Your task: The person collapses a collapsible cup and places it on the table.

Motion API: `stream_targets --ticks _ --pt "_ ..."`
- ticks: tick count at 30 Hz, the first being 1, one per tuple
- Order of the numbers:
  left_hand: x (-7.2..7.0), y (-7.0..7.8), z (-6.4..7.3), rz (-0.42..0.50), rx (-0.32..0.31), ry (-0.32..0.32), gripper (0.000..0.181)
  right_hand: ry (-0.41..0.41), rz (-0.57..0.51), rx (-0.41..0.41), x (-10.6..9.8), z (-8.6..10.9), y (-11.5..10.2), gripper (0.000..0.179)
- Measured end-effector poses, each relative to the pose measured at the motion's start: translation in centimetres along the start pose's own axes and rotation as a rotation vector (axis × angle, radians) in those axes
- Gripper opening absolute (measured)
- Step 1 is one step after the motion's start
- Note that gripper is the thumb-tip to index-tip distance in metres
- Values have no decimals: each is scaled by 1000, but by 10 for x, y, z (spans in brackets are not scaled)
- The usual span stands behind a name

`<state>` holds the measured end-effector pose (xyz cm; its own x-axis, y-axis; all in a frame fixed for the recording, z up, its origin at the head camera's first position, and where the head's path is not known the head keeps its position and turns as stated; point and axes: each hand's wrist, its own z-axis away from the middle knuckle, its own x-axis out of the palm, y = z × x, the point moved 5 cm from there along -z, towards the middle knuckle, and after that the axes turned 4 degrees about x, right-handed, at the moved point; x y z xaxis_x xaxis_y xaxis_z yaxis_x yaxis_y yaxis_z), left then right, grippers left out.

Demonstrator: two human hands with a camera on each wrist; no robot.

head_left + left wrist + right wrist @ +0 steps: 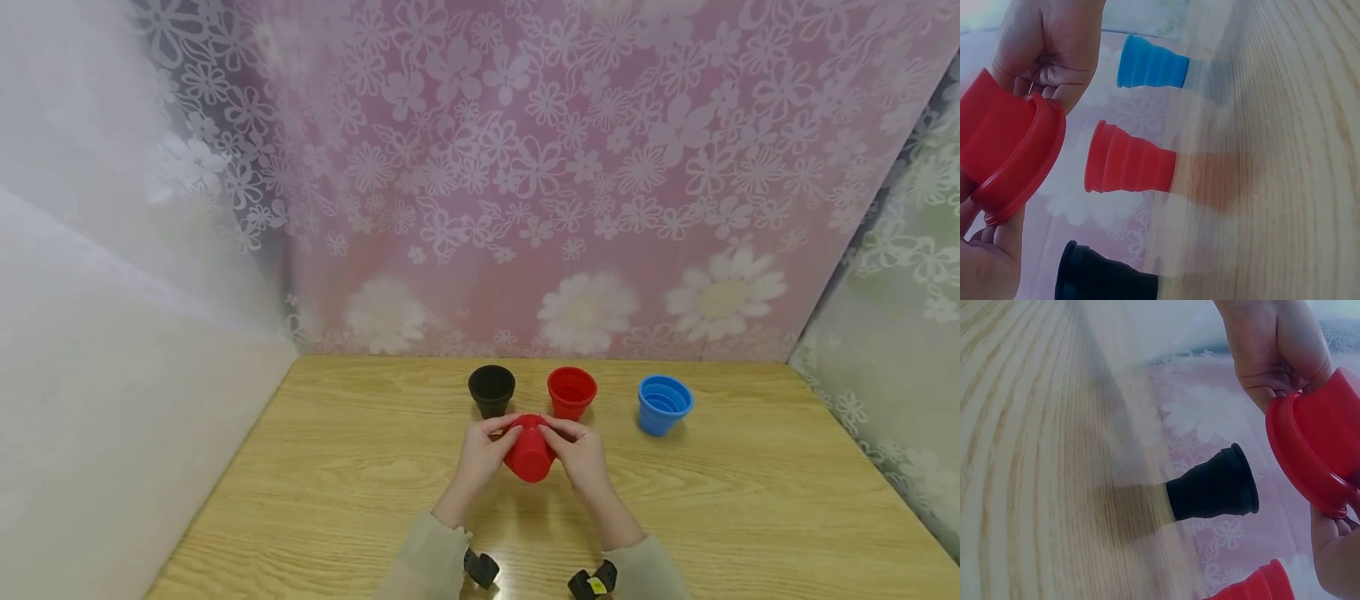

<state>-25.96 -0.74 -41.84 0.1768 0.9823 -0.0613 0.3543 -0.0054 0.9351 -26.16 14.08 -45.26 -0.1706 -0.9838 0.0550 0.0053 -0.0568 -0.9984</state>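
Between both hands is a red collapsible cup (532,460), tipped so that its base points back toward me and its rim faces away. My left hand (480,454) grips the rim on one side, thumb on the outer wall. On the opposite side the right hand (585,460) pinches the same rim. Both wrist views show the cup's thick rim (1029,165) and ridged wall (1329,434) held above the table. Just beyond the hands stand a black cup (492,390) and a second red cup (572,392), both upright with stepped walls.
A blue cup (663,406) stands upright farther to the right on the wooden table (337,475). Flower-patterned fabric (487,183) rises behind the table's far edge, with pale sheets at both sides. Black devices (481,568) are worn at the wrists.
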Motion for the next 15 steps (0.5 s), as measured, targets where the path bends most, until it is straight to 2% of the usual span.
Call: stream_targets --ticks 6,15 --pt "0 1 1 -69 55 10 19 15 49 -62 1 0 0 23" --pt "-1 5 1 -113 90 41 18 43 93 -110 2 1 -5 20"
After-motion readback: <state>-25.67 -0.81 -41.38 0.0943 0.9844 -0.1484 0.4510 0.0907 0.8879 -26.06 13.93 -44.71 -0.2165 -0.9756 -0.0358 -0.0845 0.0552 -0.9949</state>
